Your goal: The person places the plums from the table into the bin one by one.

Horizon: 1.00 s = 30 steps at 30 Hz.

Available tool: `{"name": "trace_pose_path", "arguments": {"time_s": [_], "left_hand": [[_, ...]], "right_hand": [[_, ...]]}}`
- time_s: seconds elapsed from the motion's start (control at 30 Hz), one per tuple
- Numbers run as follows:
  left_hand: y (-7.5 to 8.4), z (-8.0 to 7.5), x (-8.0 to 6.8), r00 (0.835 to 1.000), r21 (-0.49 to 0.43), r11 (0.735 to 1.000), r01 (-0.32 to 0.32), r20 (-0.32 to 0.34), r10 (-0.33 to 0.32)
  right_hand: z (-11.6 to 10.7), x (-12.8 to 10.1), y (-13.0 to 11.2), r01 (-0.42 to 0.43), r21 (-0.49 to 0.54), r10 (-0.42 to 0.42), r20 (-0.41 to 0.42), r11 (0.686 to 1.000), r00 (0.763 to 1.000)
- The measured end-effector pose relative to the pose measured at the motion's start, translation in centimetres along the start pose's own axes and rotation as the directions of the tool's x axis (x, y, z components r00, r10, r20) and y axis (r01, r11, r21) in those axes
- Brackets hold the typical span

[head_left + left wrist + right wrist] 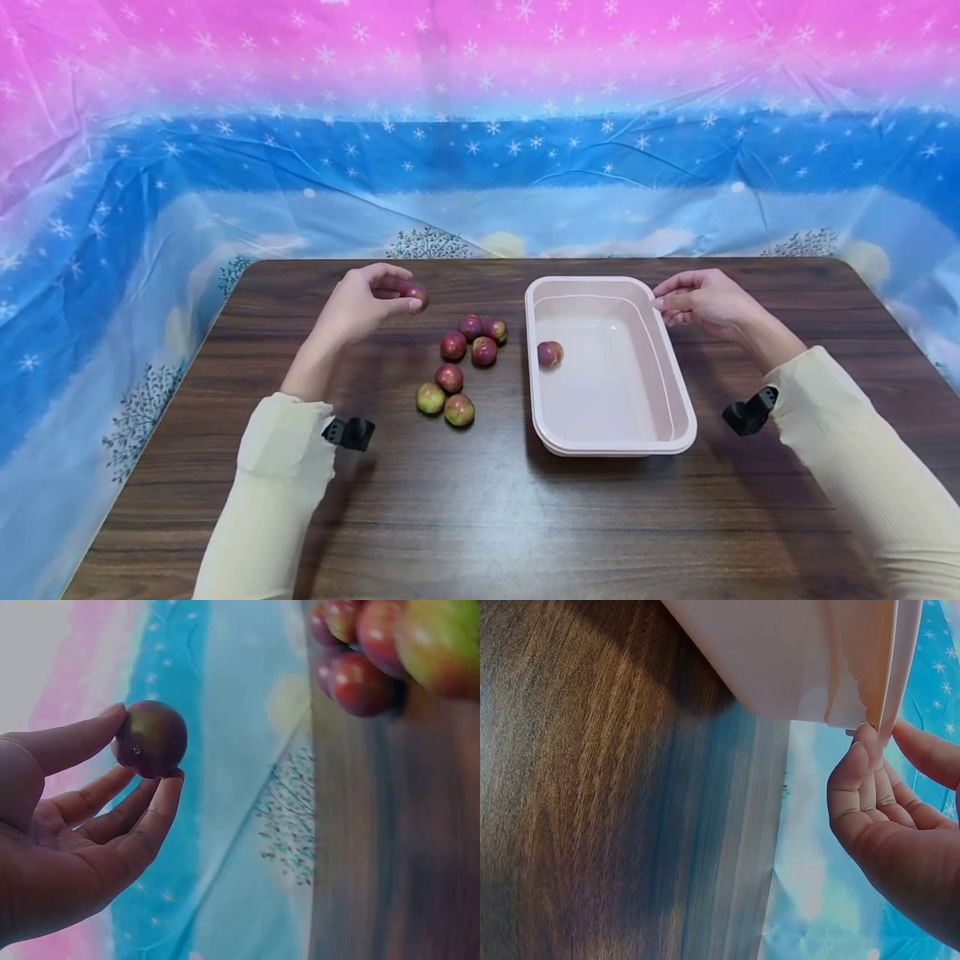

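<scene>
Head view: the left hand [367, 302] pinches one plum [415, 295] in its fingers, raised above the tabletop [480, 517], beside six loose plums [461, 362] clustered left of the tray [678, 417]. One plum in the tray [550, 353] lies near its left wall. The right hand [701, 300] grips the tray's far right rim, probably steadying it.

Left wrist view: thumb and fingers [154, 825] clasp the plum by its sides, with the cluster beyond.

Right wrist view: curled fingers [866, 769] pinch the rim's edge.
</scene>
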<state>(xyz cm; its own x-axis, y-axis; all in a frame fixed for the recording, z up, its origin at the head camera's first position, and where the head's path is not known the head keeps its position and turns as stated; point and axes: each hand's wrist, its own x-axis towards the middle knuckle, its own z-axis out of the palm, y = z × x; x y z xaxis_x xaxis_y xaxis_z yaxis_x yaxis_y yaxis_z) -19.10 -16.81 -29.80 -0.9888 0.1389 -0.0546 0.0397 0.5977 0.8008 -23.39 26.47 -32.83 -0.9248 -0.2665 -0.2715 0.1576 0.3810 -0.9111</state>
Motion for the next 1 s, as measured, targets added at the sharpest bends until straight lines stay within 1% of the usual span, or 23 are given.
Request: {"name": "trace_pose_path", "arguments": {"time_s": [0.17,0.33,0.43,0.63,0.83,1.0], "left_hand": [[1.6,0.3,0.1,0.999,-0.028,0.999,-0.037,-0.001,0.037],[3.0,0.7,0.1,0.999,-0.057,0.997,-0.042,0.009,0.043],[3.7,1.0,0.2,0.999,-0.063,0.997,-0.045,0.011,0.045],[5.0,1.4,0.4,0.996,-0.066,0.994,-0.083,0.025,0.085],[6.4,2.1,0.6,0.995,-0.084,0.992,-0.093,0.018,0.094],[7.5,2.8,0.7,0.993,-0.096,0.989,-0.117,0.023,0.12]], "right_hand": [[0.0,0.1,0.0,0.002,0.012,-0.002,0.002,1.0,1.0],[0.0,0.1,0.0,0.003,0.008,-0.003,0.0,1.0,1.0],[0.0,0.1,0.0,0.003,0.009,-0.003,-0.001,1.0,1.0],[0.1,0.1,0.0,0.007,0.016,-0.007,-0.003,1.0,1.0],[0.1,0.1,0.1,0.01,0.025,-0.01,0.0,1.0,1.0],[0.1,0.1,0.1,0.003,0.006,-0.003,-0.005,1.0,1.0]]}}
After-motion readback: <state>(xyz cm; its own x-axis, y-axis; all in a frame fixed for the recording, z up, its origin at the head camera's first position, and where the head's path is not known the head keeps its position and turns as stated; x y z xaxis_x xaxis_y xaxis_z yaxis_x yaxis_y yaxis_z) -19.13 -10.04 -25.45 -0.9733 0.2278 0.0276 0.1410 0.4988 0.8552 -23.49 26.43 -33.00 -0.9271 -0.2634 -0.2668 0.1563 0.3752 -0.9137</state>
